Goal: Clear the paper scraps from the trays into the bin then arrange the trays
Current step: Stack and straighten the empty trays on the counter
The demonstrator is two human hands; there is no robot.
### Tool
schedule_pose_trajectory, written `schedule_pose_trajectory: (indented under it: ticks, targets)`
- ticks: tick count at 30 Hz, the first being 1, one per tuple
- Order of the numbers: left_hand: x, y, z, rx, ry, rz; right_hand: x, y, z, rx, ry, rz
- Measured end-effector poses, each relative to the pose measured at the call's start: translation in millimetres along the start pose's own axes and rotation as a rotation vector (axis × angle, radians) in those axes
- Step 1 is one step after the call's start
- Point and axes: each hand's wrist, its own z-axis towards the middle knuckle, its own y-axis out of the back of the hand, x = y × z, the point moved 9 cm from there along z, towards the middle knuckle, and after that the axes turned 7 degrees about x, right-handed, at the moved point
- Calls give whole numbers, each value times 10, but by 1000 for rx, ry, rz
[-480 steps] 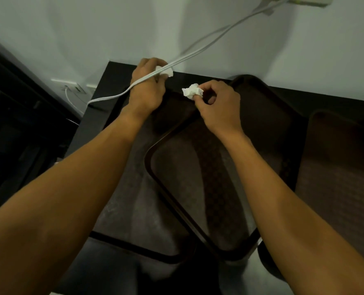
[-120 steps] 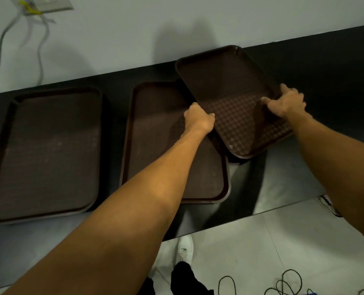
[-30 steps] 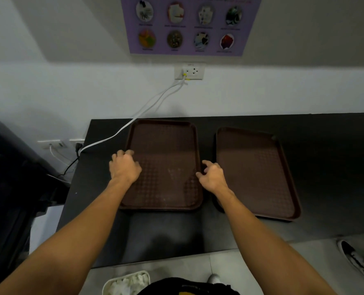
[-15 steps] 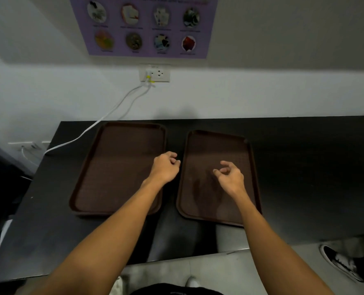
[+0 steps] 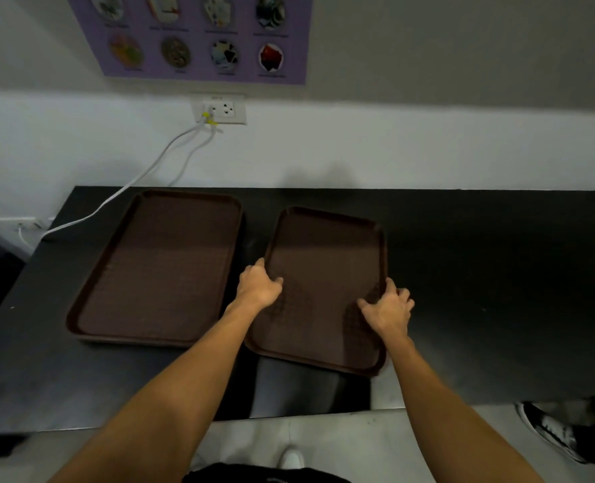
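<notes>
Both arms reach forward: the left hand (image 5: 258,286) and right hand (image 5: 390,310) clasp the long rims of the right tray (image 5: 327,266), mid-table; the left tray (image 5: 160,270) lies near the table's (image 5: 480,291) left end.

Two brown trays (image 5: 160,270) (flat, side-by-side)

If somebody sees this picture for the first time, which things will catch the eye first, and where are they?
Two dark brown rectangular plastic trays lie side by side on the black table: the left tray lies untouched, while the right tray sits slightly askew. The left hand and right hand each take a grip on one long edge of it. Above, a purple poster hangs on the wall.
</notes>
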Motion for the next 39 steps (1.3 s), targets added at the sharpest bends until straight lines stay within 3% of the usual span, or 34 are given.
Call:
schedule_pose_trajectory:
  ticks: [12,21,32,39]
  targets:
    - [170,216,-80,-146,30,-53,147,-33,-85,-58,108,231]
    - [471,925,-294,-277,-24,-139,702,-145,-440,-121,201,270]
    - [1587,2243,-463,-413,29,-114,1933,-1117,-969,-13,265,232]
    - [2238,2746,-351,-370,79,20,2467,-1737,-1125,68,284,134]
